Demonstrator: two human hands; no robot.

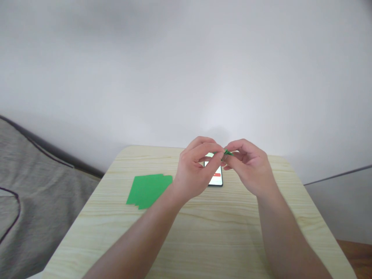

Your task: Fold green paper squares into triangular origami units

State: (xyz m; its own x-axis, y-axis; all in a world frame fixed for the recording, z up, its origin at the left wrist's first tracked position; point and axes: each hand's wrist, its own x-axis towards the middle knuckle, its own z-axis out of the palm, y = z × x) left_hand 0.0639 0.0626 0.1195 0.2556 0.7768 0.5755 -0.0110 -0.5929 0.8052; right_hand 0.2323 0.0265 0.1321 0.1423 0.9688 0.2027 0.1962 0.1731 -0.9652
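A small piece of folded green paper [228,152] is pinched between my two hands, above the far part of the table. My left hand [199,164] grips its left end between thumb and fingertips. On the other side, my right hand [250,164] holds it with thumb and index finger, the other fingers curled behind. Much of the folded paper is hidden by my fingertips. Beneath and behind my hands lies a phone [216,181] with its screen lit, partly covered by my left hand. Flat green paper sheets [151,190] lie overlapping to the left of my left forearm.
The light wood-grain table [203,240] stands against a pale wall [186,69]. Grey fabric with dark piping [43,193] is at the left of the table. Brown flooring [356,255] shows at the lower right.
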